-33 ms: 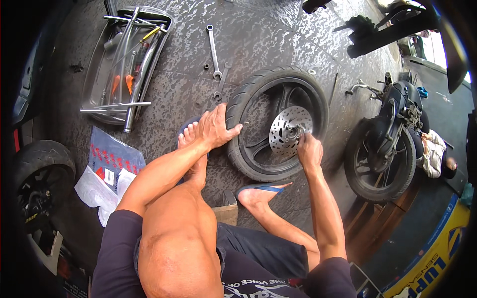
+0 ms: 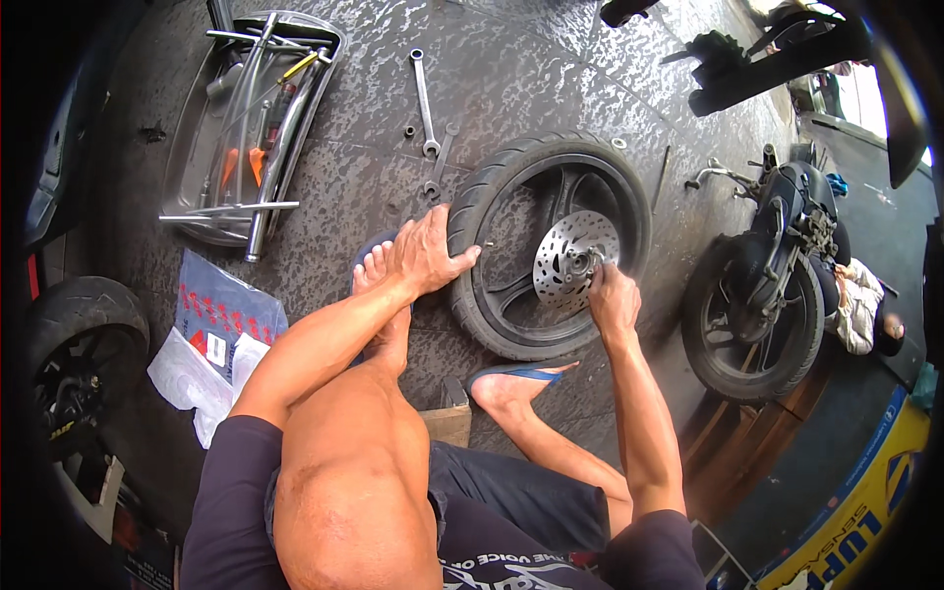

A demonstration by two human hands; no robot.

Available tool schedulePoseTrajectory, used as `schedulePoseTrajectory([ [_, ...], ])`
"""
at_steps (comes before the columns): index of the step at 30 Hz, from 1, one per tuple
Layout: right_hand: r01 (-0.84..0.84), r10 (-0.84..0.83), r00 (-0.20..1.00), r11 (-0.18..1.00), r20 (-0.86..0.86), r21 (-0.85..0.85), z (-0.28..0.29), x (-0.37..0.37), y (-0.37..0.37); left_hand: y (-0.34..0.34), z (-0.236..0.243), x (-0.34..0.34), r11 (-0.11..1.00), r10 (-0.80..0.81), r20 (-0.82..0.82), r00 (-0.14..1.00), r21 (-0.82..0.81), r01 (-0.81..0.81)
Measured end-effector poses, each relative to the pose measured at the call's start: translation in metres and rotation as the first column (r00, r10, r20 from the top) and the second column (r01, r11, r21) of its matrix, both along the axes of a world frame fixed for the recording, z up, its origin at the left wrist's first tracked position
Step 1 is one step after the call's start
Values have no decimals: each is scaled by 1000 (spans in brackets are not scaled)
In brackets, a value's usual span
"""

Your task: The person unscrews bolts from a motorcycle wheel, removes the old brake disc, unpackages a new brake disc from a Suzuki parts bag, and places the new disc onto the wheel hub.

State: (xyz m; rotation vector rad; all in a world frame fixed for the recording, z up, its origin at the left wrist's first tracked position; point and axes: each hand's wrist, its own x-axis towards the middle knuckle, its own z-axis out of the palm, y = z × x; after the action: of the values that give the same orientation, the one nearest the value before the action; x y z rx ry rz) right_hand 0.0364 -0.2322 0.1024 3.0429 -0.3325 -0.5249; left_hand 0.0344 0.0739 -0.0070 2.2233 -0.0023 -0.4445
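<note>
A black spoked motorcycle wheel [image 2: 482, 313] with its tyre lies on the floor before me. A silver drilled brake disc [image 2: 554, 267] faces up at its hub [image 2: 580, 264]. Against the tyre's left edge rests my left hand [image 2: 425, 254], thumb over the sidewall and fingers along the tread, gripping it. My right hand [image 2: 615, 295] is closed in a pinch at the right side of the hub, over the disc. Whatever its fingertips hold is hidden by them. A small valve stem [image 2: 489, 244] shows at the rim's left.
Two wrenches [image 2: 424, 103] and a small socket [image 2: 409, 131] lie beyond the wheel. Left stands a tool tray [image 2: 175, 187] with metal bars across it. Plastic packaging [image 2: 231, 300] lies near my left arm. A motorcycle [image 2: 787, 226] and a seated person [image 2: 860, 305] are at right.
</note>
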Motion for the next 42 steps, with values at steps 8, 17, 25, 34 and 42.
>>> schedulePoseTrajectory([
  [8,65,-65,998,998,-6,16,-5,5,-1,-4,0,1,1000,5,3,1000,16,-5],
  [17,-126,146,969,986,-197,114,4,-9,-12,-8,-5,2,1000,14,32,999,14,-14],
  [25,-474,460,879,874,128,108,15,55,7,-7,-9,-1,999,-7,83,996,44,4],
  [34,-352,280,854,932,439,91,-53,52,-85,1,-4,-2,996,27,46,999,-90,-23],
  [42,113,-166,975,941,146,318,-18,-48,-16,24,1,-17,889,416,292,861,-329,-318],
])
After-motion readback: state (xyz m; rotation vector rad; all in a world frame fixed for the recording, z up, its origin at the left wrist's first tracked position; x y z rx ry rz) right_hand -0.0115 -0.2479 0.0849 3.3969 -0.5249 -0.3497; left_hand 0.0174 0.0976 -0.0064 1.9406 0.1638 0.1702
